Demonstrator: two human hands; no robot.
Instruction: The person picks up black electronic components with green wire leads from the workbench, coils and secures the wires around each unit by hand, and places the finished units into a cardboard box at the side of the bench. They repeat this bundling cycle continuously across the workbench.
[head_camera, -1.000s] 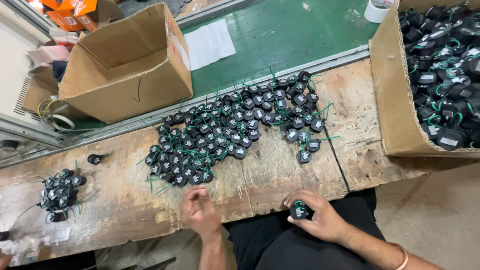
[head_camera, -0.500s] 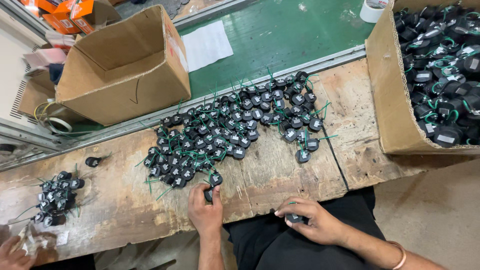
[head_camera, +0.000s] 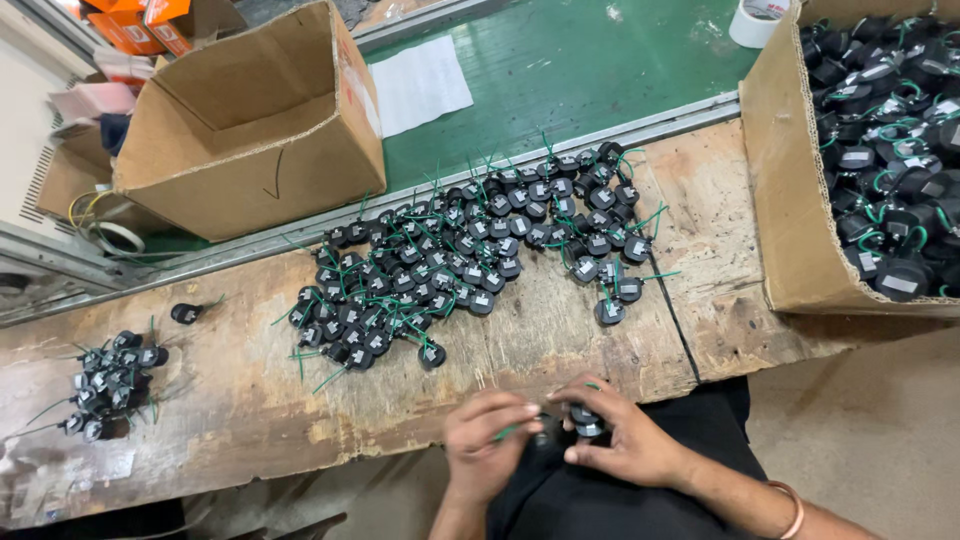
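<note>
My left hand (head_camera: 485, 440) and my right hand (head_camera: 620, 440) meet just below the front edge of the worn wooden bench (head_camera: 250, 400). Together they hold small black round parts with green wires (head_camera: 575, 420); a green wire shows between the left fingers. A big heap of the same black parts (head_camera: 460, 260) is spread over the bench just beyond my hands. One part (head_camera: 432, 354) lies apart at the heap's near edge, closest to my left hand.
A smaller pile of parts (head_camera: 110, 380) lies at the bench's left, a single part (head_camera: 186, 313) near it. An empty cardboard box (head_camera: 250, 130) stands behind on the green belt (head_camera: 580, 70). A box full of parts (head_camera: 880, 150) sits at right. A tape roll (head_camera: 755, 20) lies far back.
My left hand reached to the heap's near edge, then drew back with a part to meet my right hand at the bench edge. The right hand stayed low with its part.
</note>
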